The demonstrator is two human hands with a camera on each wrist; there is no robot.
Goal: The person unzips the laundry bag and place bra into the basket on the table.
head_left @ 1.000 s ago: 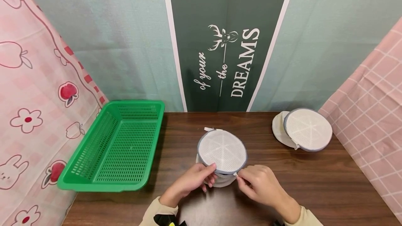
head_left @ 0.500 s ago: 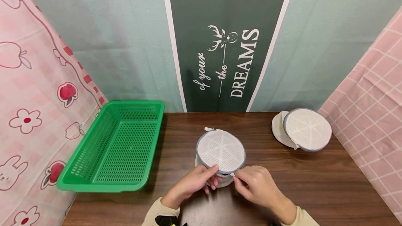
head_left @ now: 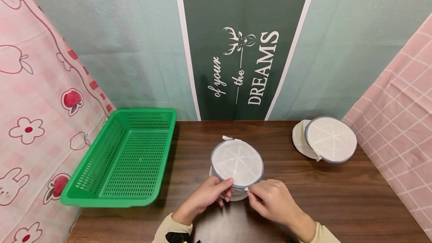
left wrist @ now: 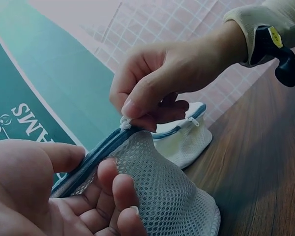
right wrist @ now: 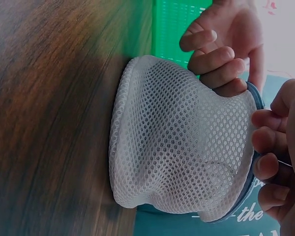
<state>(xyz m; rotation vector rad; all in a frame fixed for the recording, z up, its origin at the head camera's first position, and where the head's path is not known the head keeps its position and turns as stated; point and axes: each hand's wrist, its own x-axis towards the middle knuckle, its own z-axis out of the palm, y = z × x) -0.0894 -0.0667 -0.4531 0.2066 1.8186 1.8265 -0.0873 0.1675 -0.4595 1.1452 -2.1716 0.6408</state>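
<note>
A round white mesh laundry bag (head_left: 237,162) with a blue-grey zipper rim stands upright on the table in front of me. My left hand (head_left: 210,195) pinches its near rim, thumb on top and fingers beneath, as the left wrist view shows. Just to the right, my right hand (head_left: 275,200) pinches the white zipper pull (left wrist: 125,122) between thumb and forefinger. The mesh side (right wrist: 182,142) of the bag bulges slightly in the right wrist view. Whether anything lies inside cannot be made out.
At the left stands a green plastic basket (head_left: 162,160) with slotted walls. A second white mesh bag (head_left: 332,140) sits at the back right, against a pink checked cloth (head_left: 401,130). The brown wooden table (head_left: 337,198) meets a green curtain (head_left: 152,48) at the back.
My right hand has drawn the zipper pull leftward along the near rim, towards my left hand. The left hand keeps its grip, and the bag has shifted slightly left.
</note>
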